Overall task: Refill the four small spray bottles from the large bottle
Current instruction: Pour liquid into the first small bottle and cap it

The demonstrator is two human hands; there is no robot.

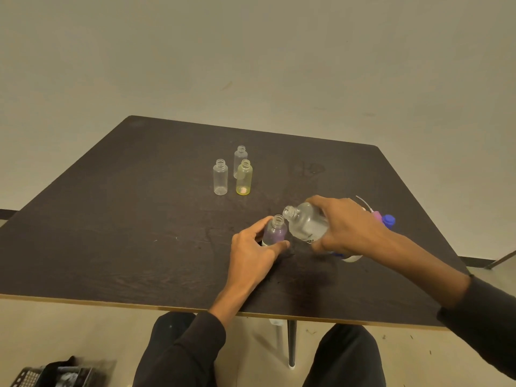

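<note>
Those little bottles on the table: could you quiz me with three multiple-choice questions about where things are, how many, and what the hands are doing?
1. Where is the purple-tinted small bottle?
A. In the left hand
B. On the floor
C. Behind the yellow bottle

2. How many small bottles stand apart at mid-table?
A. One
B. Three
C. Five

3. How is the large bottle held?
A. Upright
B. Upside down
C. Tilted, mouth toward the small bottle

Answers: 1 A, the left hand grips it on the table. 2 B, two clear and one yellow bottle. 3 C, the right hand tips it.
</note>
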